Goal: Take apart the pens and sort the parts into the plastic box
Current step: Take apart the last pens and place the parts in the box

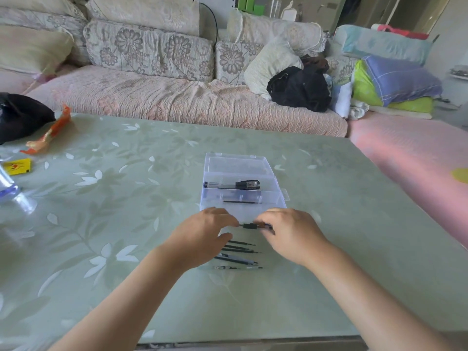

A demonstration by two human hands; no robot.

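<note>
A clear plastic box (279,196) with several compartments lies open on the table, its lid (238,163) folded back. The far compartment holds a capped black pen (235,184); the one behind my hands holds a single refill (241,201). Several black refills (240,249) lie in the near compartment, partly under my left hand. Just above the box, both hands hold a black pen (250,226) level. My left hand (202,236) pinches its left end and my right hand (288,231) grips its right end. My fingers hide most of the pen.
The green leaf-patterned table (126,198) has an orange wrapper (48,133), a yellow packet (17,167), a black bag (17,115) and a clear plastic item (12,191) at its left. A sofa (177,102) with cushions and bedding runs behind the table.
</note>
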